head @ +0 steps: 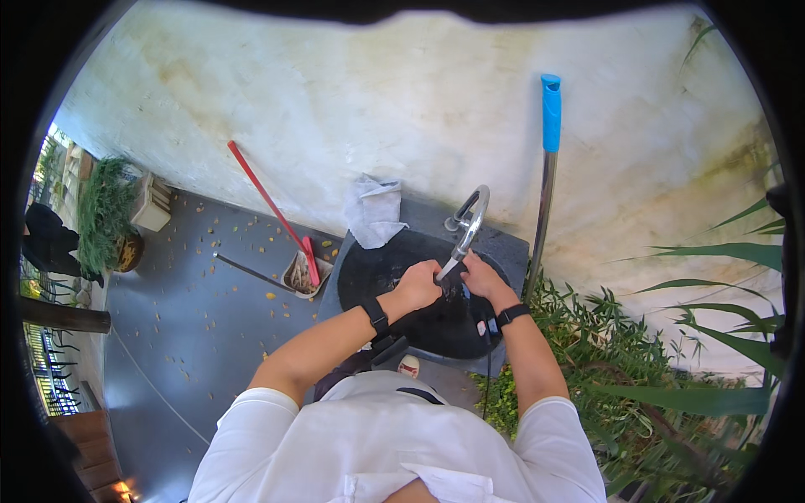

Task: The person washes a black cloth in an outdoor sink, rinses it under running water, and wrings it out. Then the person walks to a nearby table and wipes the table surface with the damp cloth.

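Water runs from the curved chrome faucet [475, 226] into a dark stone basin [377, 270]. My left hand [420, 285] is beside the stream with its fingers curled in; whether it holds anything is hidden. My right hand [481, 275] is just right of the spout's end, fingers bent towards the basin, and its grip cannot be made out. A pale cloth [375, 210] is draped over the basin's back left rim. A small white and pink item [482, 328] lies in the basin's lower right. Each of my wrists wears a black band.
A mop or broom pole with a blue handle [551, 113] leans on the wall right of the basin. On the left, a dustpan [300, 280] with a red-handled tool [267, 195] stands among fallen leaves. Leafy plants [604, 339] crowd the right side. A potted shrub [104, 217] is far left.
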`<move>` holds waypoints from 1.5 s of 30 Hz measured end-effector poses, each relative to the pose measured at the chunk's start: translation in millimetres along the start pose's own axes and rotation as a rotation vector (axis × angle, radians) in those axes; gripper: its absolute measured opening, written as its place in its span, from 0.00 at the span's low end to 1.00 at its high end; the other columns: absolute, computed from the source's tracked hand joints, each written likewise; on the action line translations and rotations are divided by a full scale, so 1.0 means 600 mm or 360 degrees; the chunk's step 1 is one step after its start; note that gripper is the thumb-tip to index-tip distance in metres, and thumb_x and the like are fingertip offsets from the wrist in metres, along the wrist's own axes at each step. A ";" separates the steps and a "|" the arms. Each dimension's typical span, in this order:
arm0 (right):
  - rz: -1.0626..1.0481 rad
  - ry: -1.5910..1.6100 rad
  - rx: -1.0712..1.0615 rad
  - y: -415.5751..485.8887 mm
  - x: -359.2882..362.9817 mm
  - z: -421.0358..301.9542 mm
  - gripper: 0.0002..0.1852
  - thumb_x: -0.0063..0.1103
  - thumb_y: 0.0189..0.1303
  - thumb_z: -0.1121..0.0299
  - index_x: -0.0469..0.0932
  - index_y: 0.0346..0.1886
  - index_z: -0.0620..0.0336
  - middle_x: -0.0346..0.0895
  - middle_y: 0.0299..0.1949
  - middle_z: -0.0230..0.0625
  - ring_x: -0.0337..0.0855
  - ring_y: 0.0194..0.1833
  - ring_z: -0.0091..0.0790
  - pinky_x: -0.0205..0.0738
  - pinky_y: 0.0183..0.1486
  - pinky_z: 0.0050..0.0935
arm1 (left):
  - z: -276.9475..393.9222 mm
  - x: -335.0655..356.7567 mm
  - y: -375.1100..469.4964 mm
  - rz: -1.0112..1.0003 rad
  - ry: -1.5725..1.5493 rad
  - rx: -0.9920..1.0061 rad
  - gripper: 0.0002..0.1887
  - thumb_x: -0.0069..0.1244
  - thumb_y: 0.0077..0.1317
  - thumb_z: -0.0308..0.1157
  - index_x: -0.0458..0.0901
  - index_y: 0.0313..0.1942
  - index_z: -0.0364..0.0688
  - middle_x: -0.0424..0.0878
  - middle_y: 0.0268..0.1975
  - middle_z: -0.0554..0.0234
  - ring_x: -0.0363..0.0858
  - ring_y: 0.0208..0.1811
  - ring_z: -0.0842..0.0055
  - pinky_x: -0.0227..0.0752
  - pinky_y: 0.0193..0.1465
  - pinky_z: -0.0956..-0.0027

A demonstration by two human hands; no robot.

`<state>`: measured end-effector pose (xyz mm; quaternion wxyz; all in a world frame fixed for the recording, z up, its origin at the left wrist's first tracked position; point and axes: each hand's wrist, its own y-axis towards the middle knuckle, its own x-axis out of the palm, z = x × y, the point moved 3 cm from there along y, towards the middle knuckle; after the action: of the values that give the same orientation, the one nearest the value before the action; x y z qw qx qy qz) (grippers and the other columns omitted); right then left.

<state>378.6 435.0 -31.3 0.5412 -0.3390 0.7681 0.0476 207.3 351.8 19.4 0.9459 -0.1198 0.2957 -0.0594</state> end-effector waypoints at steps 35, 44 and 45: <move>0.0865 0.0431 0.0187 -0.136 -0.036 -0.171 0.07 0.55 0.63 0.70 0.79 0.39 0.62 0.83 0.34 0.52 0.84 0.37 0.57 0.77 0.41 0.50 | -0.015 0.011 -0.053 0.0250 0.0146 0.0165 0.15 0.52 0.65 0.31 0.84 0.52 0.41 0.85 0.45 0.51 0.84 0.45 0.56 0.77 0.49 0.60; 0.0916 0.1152 0.0066 -0.139 -0.002 -0.191 0.14 0.56 0.62 0.77 0.79 0.51 0.61 0.85 0.37 0.40 0.86 0.38 0.37 0.77 0.45 0.33 | -0.053 0.062 -0.033 0.0377 -0.0346 -0.0010 0.14 0.52 0.61 0.24 0.84 0.48 0.34 0.87 0.38 0.50 0.86 0.42 0.70 0.76 0.45 0.65; 0.0926 0.1333 0.0103 -0.133 0.011 -0.185 0.15 0.56 0.62 0.76 0.78 0.53 0.61 0.84 0.40 0.39 0.86 0.39 0.36 0.77 0.45 0.33 | -0.057 0.057 -0.035 0.0277 -0.0295 -0.0145 0.14 0.52 0.61 0.24 0.84 0.47 0.35 0.87 0.37 0.51 0.86 0.42 0.70 0.76 0.45 0.66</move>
<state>334.3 321.6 31.9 0.1614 -0.0842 0.9828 0.0326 214.6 318.8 -20.9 0.9643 -0.1415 0.2188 0.0475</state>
